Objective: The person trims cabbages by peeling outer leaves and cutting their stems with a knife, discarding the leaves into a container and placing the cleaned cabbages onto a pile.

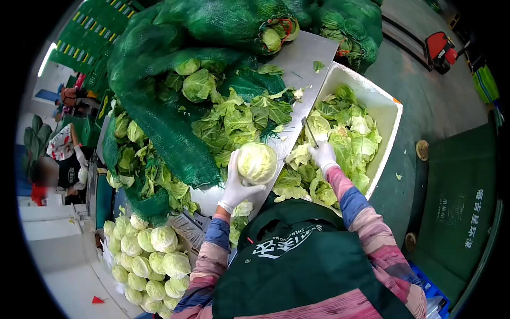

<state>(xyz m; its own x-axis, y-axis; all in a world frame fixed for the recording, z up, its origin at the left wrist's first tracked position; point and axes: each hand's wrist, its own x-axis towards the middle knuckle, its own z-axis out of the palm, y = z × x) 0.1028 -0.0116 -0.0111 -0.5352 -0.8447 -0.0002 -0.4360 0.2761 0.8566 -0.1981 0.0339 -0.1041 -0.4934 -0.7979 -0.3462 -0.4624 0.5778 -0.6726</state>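
A pale, trimmed cabbage [257, 164] rests against my gloved left hand [237, 185], whose fingers and thumb curve round its left and lower sides. My gloved right hand [323, 156] is closed on a knife [310, 133], its thin blade pointing up and left. That hand is above a white foam box [383, 127] heaped with loose cabbage leaves [353, 146]. Between the box and the green netting, the metal table [299, 69] shows. More torn leaves [234, 122] lie beyond the held cabbage, beside a whole cabbage [198, 85] in an opened green mesh sack [159, 127].
Trimmed cabbages [154, 260] are piled at lower left. Full mesh sacks [228, 24] stand along the far side. A red pallet jack [440, 50] is at upper right, a large green bin [457, 207] at right. Another person [69, 159] stands at far left.
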